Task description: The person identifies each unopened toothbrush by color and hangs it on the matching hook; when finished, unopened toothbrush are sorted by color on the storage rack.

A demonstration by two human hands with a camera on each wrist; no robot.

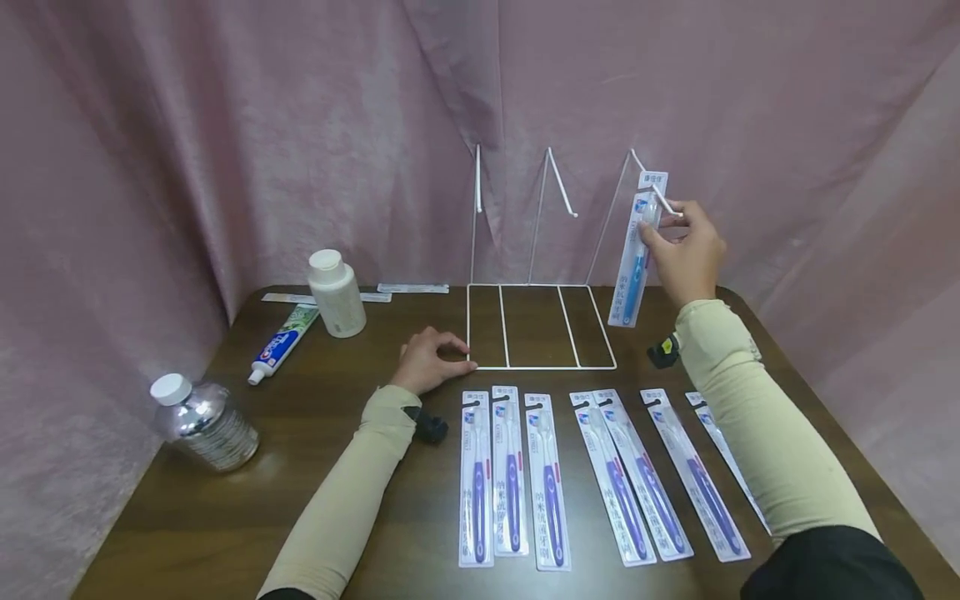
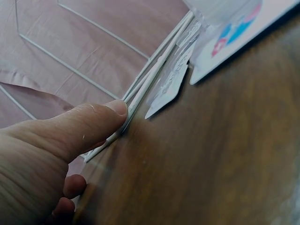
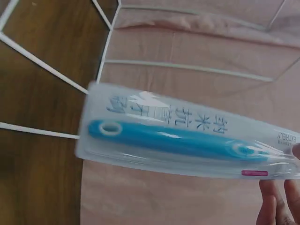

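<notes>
Front strip of the table (image 1: 315, 467) is pretty much blocked by the row of packaged toothbrushes (image 1: 551, 479) lying side by side, so a hand can only come in over them or through the bare wood on the left, between that row and the water bottle (image 1: 204, 423). The white wire rack (image 1: 540, 325) sits mid-table with the left hand (image 1: 429, 358) pressing its near left corner, and its three hooks (image 1: 558, 187) stick out above, the right one taken by the blue toothbrush pack (image 1: 637, 258) that the right hand (image 1: 686, 254) holds there. Back left is crowded by the white pill bottle (image 1: 336, 293) and toothpaste tube (image 1: 283, 342), with open wood between them and the rack, and the curtain (image 1: 225, 125) closes off the back and sides.
</notes>
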